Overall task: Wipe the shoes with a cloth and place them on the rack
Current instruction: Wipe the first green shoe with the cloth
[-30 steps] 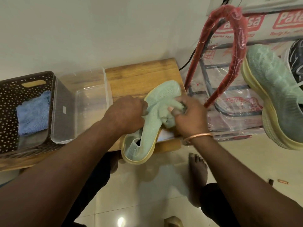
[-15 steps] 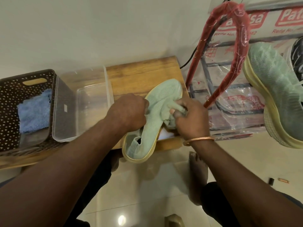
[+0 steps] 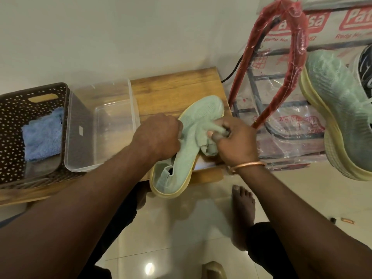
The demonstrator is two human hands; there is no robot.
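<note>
**Op:** Where's the shoe?

**Obs:** The green shoe (image 3: 187, 156), yellow sole, lies on the wooden bench (image 3: 173, 91) at its right end. The toe points at the wall. The heel hangs past the near edge, toward you. The knit upper is turned up to the camera.

**Op:** And my hands?

**Obs:** Your left hand (image 3: 159, 135) is on the shoe's left flank, about mid-length, with the fingers curled down over it. Your knuckles hide the fingertips, so I read it as a grip, but I can't be sure. Your right hand (image 3: 235, 141) pinches a bunched cloth (image 3: 205, 139), pale green like the shoe, with your thumb on top. The wad is pressed against the upper near the middle. There is a copper bangle (image 3: 247, 165) on that wrist.

**Op:** Where's the rack?

**Obs:** The rack (image 3: 281, 125) is on your right, just beside the bench end, wrapped in clear plastic with red print. A curved frame (image 3: 298, 47) in red wrap arches over it. A second green shoe (image 3: 340, 109) sits on the rack at the far right, with its yellow sole edge toward you. Past it a dark shoe (image 3: 366, 65) is cut off by the frame edge.

**Op:** What else is on the bench?

**Obs:** A clear tub (image 3: 104, 127) stands left of the shoe, close by your left hand. Just beside the tub is a brown perforated basket (image 3: 14, 117) with a blue cloth (image 3: 43, 135) inside. Your bare foot (image 3: 242, 204) rests on the tile floor (image 3: 181, 228), below your right wrist.
</note>
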